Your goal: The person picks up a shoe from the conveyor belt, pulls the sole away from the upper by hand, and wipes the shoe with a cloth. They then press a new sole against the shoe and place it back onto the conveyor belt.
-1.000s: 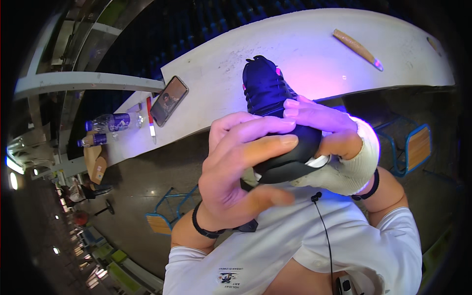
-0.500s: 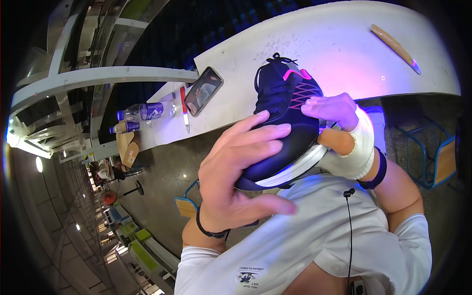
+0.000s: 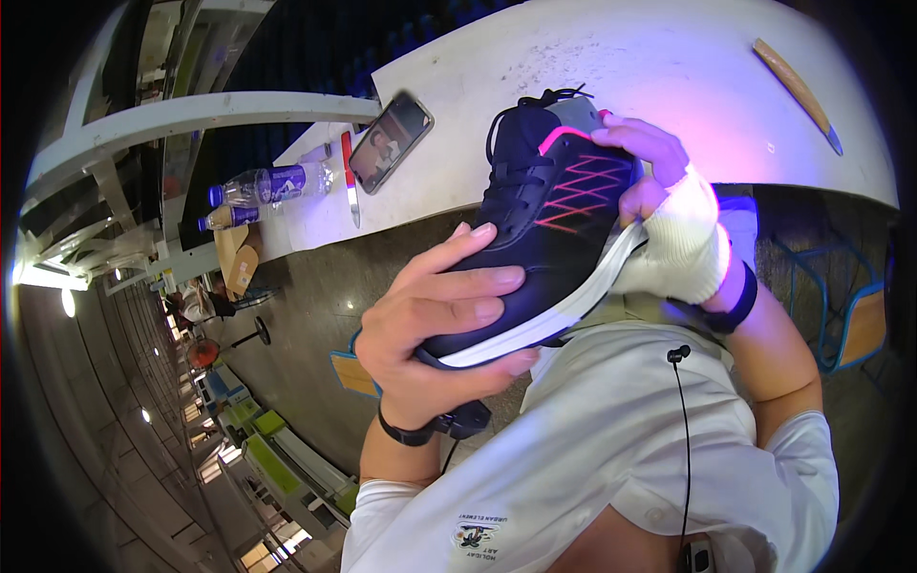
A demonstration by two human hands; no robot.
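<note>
A black sneaker [image 3: 559, 253] with a white sole, black laces and pink crisscross lines is held up between my two hands, its toe toward the lower left. My left hand [image 3: 435, 320] wraps round the toe, fingers across the upper and thumb under the sole. At the heel end, my right hand [image 3: 659, 186] grips the collar and side; it wears a white fingerless glove [image 3: 683, 234] with the fingers bare. Part of the right fingers is hidden behind the shoe.
The white table [image 3: 669, 105] carries a wooden-handled knife [image 3: 798, 94] on the right. On its left lie a phone [image 3: 394, 141], a red-handled knife [image 3: 351, 180] and two plastic bottles [image 3: 272, 185]. Blue-framed stools [image 3: 850, 320] stand below the table, and a white metal frame [image 3: 220, 107] rises at the left.
The sneaker has turned to show more of its side and lines. My right hand has moved up to the collar, and my left thumb has closed under the toe.
</note>
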